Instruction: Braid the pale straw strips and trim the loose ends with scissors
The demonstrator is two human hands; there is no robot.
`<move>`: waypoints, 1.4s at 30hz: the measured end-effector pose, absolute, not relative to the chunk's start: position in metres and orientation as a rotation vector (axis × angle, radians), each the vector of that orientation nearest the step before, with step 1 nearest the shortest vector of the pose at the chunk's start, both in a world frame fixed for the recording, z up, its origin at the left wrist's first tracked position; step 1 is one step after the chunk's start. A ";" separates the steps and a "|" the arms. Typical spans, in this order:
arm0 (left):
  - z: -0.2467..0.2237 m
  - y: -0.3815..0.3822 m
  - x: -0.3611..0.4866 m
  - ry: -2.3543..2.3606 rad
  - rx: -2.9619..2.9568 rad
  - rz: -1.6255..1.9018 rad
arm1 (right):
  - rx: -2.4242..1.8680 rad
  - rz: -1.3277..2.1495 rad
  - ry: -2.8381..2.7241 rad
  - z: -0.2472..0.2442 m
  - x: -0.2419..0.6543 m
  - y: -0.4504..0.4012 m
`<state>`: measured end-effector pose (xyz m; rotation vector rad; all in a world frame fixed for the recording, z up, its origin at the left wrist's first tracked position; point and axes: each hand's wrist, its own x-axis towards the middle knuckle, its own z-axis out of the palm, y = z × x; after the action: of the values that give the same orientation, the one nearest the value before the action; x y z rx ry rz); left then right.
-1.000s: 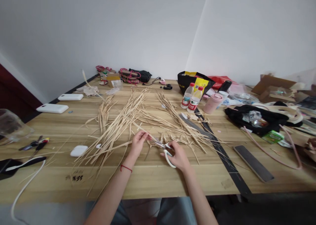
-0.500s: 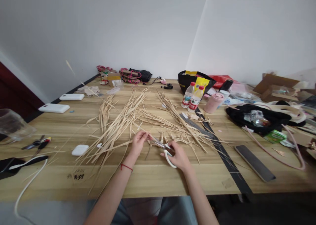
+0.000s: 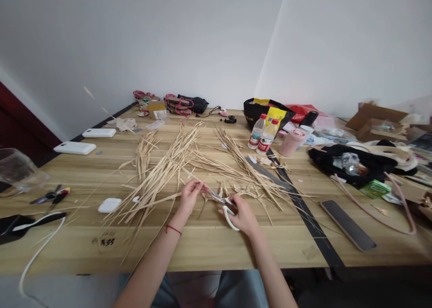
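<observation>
White-handled scissors (image 3: pixel 231 218) are in my right hand (image 3: pixel 242 213), with fingers through and around the handles. Their blades point left, toward the fingertips of my left hand (image 3: pixel 190 195), which pinch a long, thin pale strip (image 3: pixel 178 164). That strip runs up and to the left over a heap of straw-like strips (image 3: pixel 162 173). Close beyond the scissors lies a knotted, woven piece of the same pale material (image 3: pixel 248 191). Whether the blades touch the strip is too small to tell.
To the right stand two water bottles (image 3: pixel 266 137), a pink cup (image 3: pixel 293 142) and a black bag (image 3: pixel 251 112). A phone (image 3: pixel 347 224) lies at the right front. A white case (image 3: pixel 110 205) and a white cable (image 3: pixel 33 263) are on the left.
The far end of the long strip has swung slightly left. Both hands keep nearly the same place, and the scissors have shifted very slightly left.
</observation>
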<state>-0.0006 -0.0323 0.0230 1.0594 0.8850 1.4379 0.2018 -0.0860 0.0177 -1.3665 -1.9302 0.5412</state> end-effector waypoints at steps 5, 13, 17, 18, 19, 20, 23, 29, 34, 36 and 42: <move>0.024 -0.033 0.000 0.922 1.050 1.450 | -1.366 0.515 -1.929 0.018 0.202 -0.086; 0.024 -0.032 0.001 0.934 1.024 1.459 | -1.386 0.513 -1.933 0.018 0.203 -0.085; 0.023 -0.031 0.001 0.931 1.019 1.465 | -1.397 0.513 -1.919 0.016 0.203 -0.086; 0.023 -0.031 0.001 0.931 1.020 1.464 | -1.399 0.512 -1.915 0.016 0.203 -0.085; 0.023 -0.031 0.000 0.933 1.022 1.463 | -1.400 0.511 -1.911 0.015 0.203 -0.085; 0.022 -0.030 0.000 0.937 1.024 1.463 | -1.400 0.510 -1.910 0.015 0.203 -0.085; 0.022 -0.030 0.000 0.942 1.025 1.466 | -1.402 0.507 -1.913 0.014 0.203 -0.085; 0.020 -0.030 0.000 0.937 1.010 1.475 | -1.412 0.512 -1.902 0.016 0.204 -0.085; 0.020 -0.030 0.000 0.935 0.998 1.474 | -1.418 0.512 -1.908 0.015 0.205 -0.084; 0.020 -0.030 0.000 0.933 0.996 1.475 | -1.430 0.515 -1.909 0.014 0.205 -0.084; 0.021 -0.030 0.000 0.945 1.008 1.473 | -1.426 0.475 -1.917 0.014 0.206 -0.084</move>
<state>0.0005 -0.0305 0.0212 1.0081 0.9448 1.4730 0.2060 -0.0840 0.0138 -1.4264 -1.9173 0.4753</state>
